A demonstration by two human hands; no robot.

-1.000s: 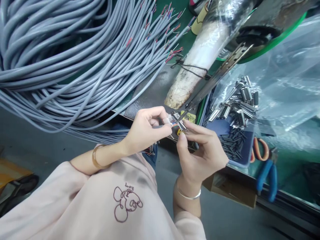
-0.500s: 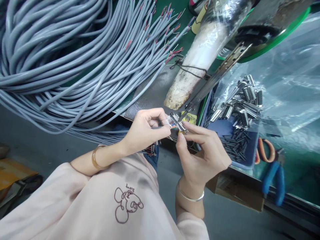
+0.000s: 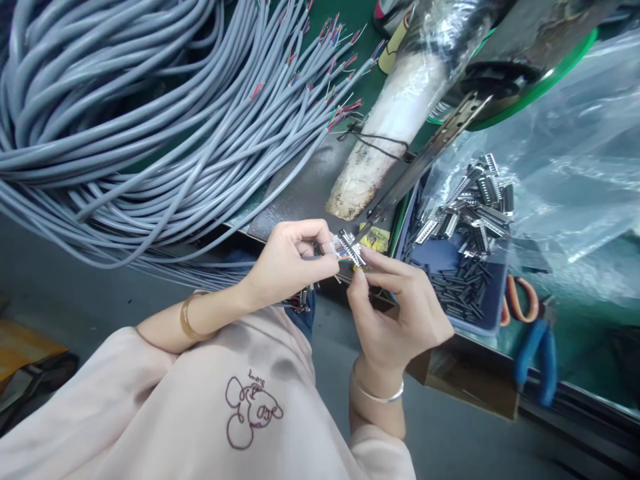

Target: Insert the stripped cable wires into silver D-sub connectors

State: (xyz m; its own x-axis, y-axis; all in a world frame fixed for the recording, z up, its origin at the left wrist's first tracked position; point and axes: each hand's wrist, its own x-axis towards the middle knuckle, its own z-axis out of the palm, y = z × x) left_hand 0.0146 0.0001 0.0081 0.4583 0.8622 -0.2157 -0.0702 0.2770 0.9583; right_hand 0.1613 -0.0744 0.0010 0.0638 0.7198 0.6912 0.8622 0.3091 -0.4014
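My left hand [image 3: 290,260] pinches the stripped end of a grey cable [image 3: 327,249], its coloured wires fanned out at the tip. My right hand [image 3: 395,303] grips a small metal connector [image 3: 350,247] between thumb and forefinger, held right against those wire ends. Both hands sit just off the front edge of the green workbench [image 3: 575,333].
A big bundle of grey cables [image 3: 150,113] with stripped ends covers the bench at left. A blue tray [image 3: 480,293] holds several connectors and black sleeves. Orange scissors [image 3: 523,300] and blue-handled pliers [image 3: 537,353] lie at right. A wrapped cylinder [image 3: 395,127] and clear plastic sheet [image 3: 565,153] sit behind.
My hands stay together with only slight finger shifts on the connector and wires. The view drifts a little.
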